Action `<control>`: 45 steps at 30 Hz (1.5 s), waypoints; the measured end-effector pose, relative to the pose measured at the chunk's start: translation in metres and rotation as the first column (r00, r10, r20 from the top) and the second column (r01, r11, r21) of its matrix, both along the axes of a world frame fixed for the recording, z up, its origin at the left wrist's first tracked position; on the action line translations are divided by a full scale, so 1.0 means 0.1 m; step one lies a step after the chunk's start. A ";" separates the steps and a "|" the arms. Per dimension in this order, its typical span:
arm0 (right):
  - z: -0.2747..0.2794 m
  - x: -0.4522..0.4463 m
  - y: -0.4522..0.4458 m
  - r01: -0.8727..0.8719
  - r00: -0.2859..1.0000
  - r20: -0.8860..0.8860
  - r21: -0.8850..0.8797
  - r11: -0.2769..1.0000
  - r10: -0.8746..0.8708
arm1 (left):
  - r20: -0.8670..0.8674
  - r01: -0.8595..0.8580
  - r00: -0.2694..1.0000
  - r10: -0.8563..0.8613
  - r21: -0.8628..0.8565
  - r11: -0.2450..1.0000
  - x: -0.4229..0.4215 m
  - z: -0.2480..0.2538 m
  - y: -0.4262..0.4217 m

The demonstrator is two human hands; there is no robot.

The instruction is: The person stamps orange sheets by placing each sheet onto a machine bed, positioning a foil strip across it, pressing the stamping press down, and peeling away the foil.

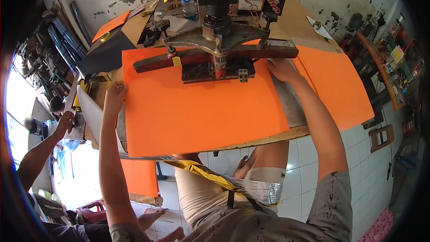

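Note:
A large orange sheet (201, 116) lies flat on the bed of a hot-stamping press, its front edge reaching the table's near edge. My left hand (115, 95) pinches the sheet's left edge. At its right edge, close to the press bar, my right hand (283, 70) has its fingers closed on the sheet, the fingertips partly hidden. Above the sheet sits the press head (218, 38), with a dark metal block (201, 72) below it; I cannot tell whether the block touches the sheet.
More orange sheets (333, 85) lie to the right. Black sheet (105, 56) and a yellow tape roll (105, 37) are at the left. A water bottle (188, 4) stands behind the press. Gold foil (201, 172) hangs over my lap. Another person's hand (66, 123) shows at far left.

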State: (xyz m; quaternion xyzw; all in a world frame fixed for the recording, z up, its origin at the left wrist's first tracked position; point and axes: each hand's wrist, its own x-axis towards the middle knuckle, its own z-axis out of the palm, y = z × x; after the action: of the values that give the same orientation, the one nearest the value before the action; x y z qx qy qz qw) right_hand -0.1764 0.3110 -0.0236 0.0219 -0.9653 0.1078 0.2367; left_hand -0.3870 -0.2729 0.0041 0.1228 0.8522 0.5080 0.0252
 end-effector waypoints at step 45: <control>0.28 1.13 -1.37 0.056 0.988 0.151 -0.112 0.992 -0.038 | -0.358 0.068 0.880 -0.312 -0.554 0.829 1.26 0.03 0.42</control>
State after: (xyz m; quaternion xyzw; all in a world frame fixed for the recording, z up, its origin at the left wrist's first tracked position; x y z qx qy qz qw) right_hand -0.0637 0.1739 0.0041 -0.0227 -0.9726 0.1596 0.1673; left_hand -0.2611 -0.2311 0.0071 0.3073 0.9247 0.2096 -0.0805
